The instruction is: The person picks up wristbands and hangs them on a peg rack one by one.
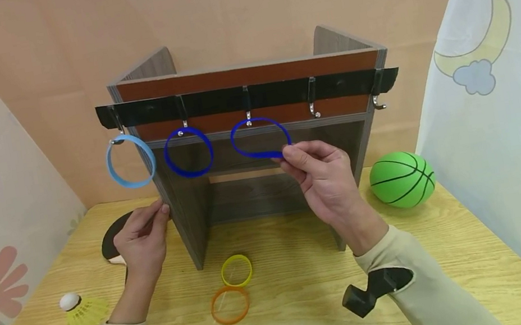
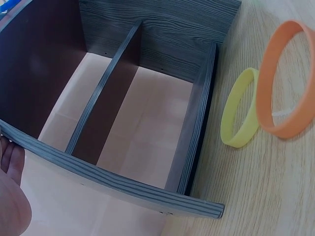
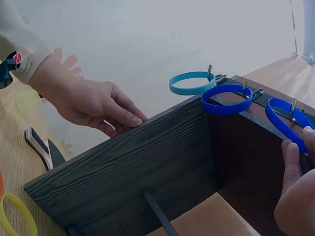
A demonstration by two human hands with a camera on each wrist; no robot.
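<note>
My right hand [image 1: 322, 181] pinches a dark blue wristband [image 1: 251, 155] by its right side, between thumb and fingers. The band is stretched sideways and its far end loops round the middle hook [image 1: 248, 114]. Another dark blue wristband [image 1: 191, 174] hangs from the hook to its left, and a light blue wristband [image 1: 133, 184] from the leftmost hook. Low on the left, my left hand [image 1: 142, 238] grips the front edge of the grey wooden shelf's side panel [image 1: 178, 198]; the right wrist view shows its thumb [image 3: 132, 119] on that edge.
Two hooks on the right of the black strip [image 1: 215, 102] hold nothing. On the table lie a yellow wristband [image 1: 250, 274] and an orange wristband [image 1: 232, 321]. A shuttlecock [image 1: 85, 313] and a paddle [image 1: 112, 235] are at the left, a green ball [image 1: 402, 180] at the right.
</note>
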